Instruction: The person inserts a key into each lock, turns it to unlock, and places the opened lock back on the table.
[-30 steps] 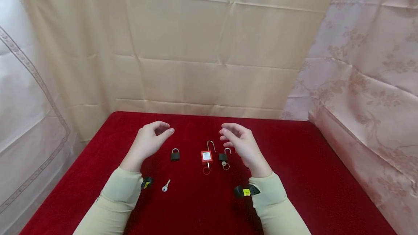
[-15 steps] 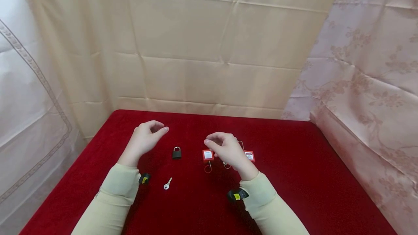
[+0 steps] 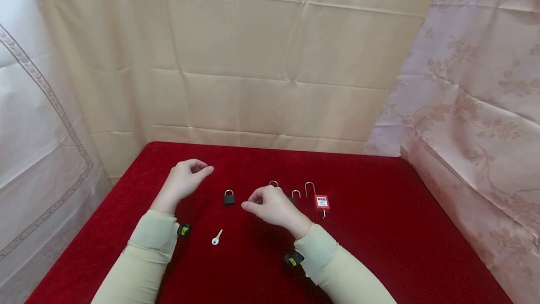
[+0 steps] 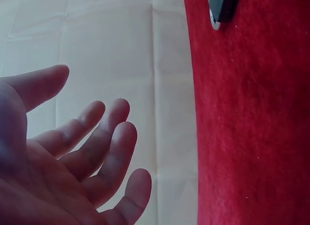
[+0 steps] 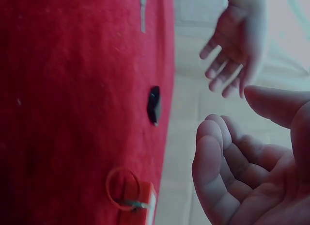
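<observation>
My left hand (image 3: 184,181) hovers above the left part of the table, fingers loosely bent and nothing in them. My right hand (image 3: 270,206), also holding nothing, is in the air over the middle, its thumb and fingertips apart. Just left of its fingertips lies a small black padlock (image 3: 228,198) with its shackle up. Nearer the front is a silver key (image 3: 217,237). Behind the right hand, a red padlock (image 5: 137,198) with a key ring is mostly hidden in the head view. A second black padlock (image 3: 292,200) is partly covered by that hand, its shackle (image 3: 296,193) raised.
To the right lies another red padlock (image 3: 322,202) with a white label, a long raised shackle and a key in its base. Red cloth (image 3: 371,229) covers the table. A beige curtain (image 3: 270,60) hangs behind it, with pale drapes at both sides.
My right hand has moved left and toward the front, from above the right-hand padlocks to near the black one. The left hand has shifted slightly left. The padlocks and key stay put.
</observation>
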Tool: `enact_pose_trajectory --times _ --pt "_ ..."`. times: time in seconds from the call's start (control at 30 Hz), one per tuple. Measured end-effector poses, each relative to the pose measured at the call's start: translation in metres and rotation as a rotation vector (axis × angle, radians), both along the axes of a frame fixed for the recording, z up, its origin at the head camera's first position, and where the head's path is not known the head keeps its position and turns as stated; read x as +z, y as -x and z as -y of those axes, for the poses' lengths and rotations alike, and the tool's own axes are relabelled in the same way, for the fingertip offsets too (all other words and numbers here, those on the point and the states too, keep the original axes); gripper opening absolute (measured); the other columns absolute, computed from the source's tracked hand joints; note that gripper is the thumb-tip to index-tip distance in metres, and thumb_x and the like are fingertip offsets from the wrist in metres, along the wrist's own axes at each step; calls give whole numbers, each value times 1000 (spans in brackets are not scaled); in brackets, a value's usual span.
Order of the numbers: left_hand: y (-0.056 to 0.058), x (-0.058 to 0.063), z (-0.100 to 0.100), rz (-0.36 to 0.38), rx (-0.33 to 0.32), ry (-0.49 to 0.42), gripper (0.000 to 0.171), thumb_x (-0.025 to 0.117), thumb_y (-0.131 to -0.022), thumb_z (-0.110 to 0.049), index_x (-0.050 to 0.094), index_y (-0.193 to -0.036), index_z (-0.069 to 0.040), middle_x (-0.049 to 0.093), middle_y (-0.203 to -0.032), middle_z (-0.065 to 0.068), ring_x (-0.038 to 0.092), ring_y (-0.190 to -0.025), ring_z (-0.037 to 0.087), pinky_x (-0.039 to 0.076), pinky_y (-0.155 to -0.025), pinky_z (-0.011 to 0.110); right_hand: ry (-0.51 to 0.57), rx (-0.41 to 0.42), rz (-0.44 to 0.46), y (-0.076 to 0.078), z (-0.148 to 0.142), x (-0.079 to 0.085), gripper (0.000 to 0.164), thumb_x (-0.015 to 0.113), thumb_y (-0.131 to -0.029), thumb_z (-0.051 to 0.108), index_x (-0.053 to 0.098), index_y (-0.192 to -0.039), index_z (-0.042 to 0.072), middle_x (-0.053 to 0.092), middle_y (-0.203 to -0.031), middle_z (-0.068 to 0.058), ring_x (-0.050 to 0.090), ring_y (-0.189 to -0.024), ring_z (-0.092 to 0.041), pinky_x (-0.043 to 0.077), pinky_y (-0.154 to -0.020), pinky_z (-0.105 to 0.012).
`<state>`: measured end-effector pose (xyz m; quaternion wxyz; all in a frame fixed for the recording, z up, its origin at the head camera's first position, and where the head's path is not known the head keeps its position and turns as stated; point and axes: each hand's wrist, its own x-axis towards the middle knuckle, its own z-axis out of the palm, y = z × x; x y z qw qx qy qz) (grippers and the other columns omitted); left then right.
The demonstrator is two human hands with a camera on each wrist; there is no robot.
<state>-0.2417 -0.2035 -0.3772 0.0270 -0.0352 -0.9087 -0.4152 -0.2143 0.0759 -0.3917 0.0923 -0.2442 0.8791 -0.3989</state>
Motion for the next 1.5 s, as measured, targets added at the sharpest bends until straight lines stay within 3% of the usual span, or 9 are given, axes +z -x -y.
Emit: enact_pose_trajectory --times 0.13,0.3,0.8,1.0,1.37,1.5 --pt "2 -3 3 13 3 10 45 63 -100 -37 65 -127 0 66 -120 20 61 -105 34 50 -89 50 -71 45 -29 -2 10 -5 17 72 -95 31 77 -86 18 66 -68 11 54 -62 -8 46 -57 -26" --pt "4 -7 6 49 5 19 49 61 -101 -38 63 -129 2 65 -123 22 61 -108 36 50 -91 52 -120 78 -2 -5 21 -12 21 74 -94 32 75 -77 19 62 -60 9 48 -55 -6 40 -51 -24" --pt "11 -19 16 135 21 -3 53 61 -100 -43 63 -128 2 67 -118 20 61 -107 34 49 -91 52 -269 142 45 -21 52 -22 29 78 -91 30 70 -66 17 60 -55 7 51 -51 -8 41 -48 -24" --pt "12 -24 21 151 28 2 51 60 -101 -42 64 -124 2 69 -111 19 61 -103 32 49 -88 50 -317 134 59 -24 63 -22 32 80 -88 34 69 -64 18 60 -53 7 53 -51 -9 42 -49 -24" --pt "13 -26 20 186 38 0 49 62 -100 -42 64 -123 2 69 -108 18 61 -98 31 50 -85 48 -495 53 -31 -31 85 -23 42 83 -83 44 62 -57 19 56 -51 6 52 -49 -12 42 -45 -29" --pt "15 -27 20 192 35 5 49 62 -100 -42 65 -122 1 69 -106 17 61 -98 30 50 -85 47 -517 39 -22 -31 87 -24 42 82 -83 46 62 -58 18 57 -52 4 52 -50 -13 42 -46 -29"
